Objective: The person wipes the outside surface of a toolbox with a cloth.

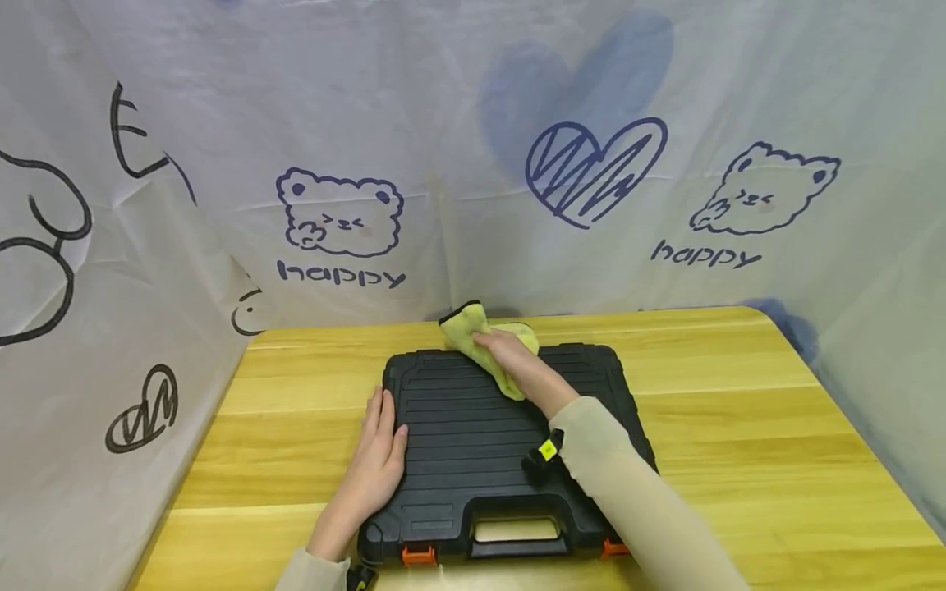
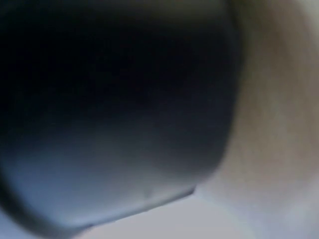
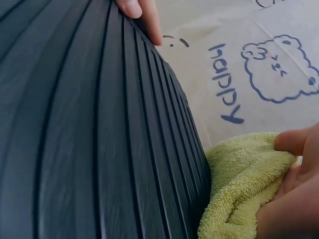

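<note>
On the left, a pale sheet [image 1: 192, 271] with dark drawings hangs beside the wooden bench [image 1: 739, 427] and continues behind it. The left hand [image 1: 375, 469] rests along the left edge of a black ribbed case [image 1: 458, 443], its grip loose, fingers extended and thumb against the lid. The case lies flat on the bench, its handle [image 1: 517, 549] toward the person, an orange latch [image 1: 419, 556] left of it. At the case's far edge, partly on the lid, sits a yellow-green cloth [image 1: 461, 332], bunched in the closed grip of the right hand [image 1: 523, 365].
</note>
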Motion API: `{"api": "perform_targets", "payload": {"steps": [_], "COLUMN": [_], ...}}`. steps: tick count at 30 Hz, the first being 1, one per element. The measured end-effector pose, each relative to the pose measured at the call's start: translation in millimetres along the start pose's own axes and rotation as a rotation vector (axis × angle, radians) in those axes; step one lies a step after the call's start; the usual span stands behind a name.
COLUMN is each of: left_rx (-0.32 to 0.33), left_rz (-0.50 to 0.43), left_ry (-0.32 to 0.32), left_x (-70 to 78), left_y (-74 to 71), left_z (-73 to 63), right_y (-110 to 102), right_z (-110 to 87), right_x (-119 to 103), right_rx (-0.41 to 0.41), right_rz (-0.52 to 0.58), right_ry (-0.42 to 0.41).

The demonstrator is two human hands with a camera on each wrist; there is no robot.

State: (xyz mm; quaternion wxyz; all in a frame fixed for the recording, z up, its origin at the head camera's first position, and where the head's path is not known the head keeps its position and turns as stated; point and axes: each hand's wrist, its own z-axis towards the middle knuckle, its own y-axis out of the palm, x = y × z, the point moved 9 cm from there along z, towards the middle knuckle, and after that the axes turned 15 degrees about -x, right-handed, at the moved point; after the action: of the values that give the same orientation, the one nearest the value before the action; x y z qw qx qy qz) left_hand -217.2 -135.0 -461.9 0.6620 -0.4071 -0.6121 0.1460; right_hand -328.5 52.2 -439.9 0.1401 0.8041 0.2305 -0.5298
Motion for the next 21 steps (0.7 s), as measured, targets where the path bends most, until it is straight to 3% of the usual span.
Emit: {"api": "perform_targets", "payload": {"steps": [12, 21], "left_rx": [0.002, 0.009], "left_rz": [-0.002, -0.017], "left_ry": [0.0, 0.007], "left_x": [-1.2, -1.4], "left_y": [-1.8, -2.8], "left_z": [0.2, -0.8], "right_y": [60.1, 79.0], "right_z": [19.0, 16.4], "right_x": [-9.9, -7.7], "right_rx": [-0.067, -0.146], "right_rz": [-0.178, -0.263], "right_ry": [-0.036, -0.068]}}
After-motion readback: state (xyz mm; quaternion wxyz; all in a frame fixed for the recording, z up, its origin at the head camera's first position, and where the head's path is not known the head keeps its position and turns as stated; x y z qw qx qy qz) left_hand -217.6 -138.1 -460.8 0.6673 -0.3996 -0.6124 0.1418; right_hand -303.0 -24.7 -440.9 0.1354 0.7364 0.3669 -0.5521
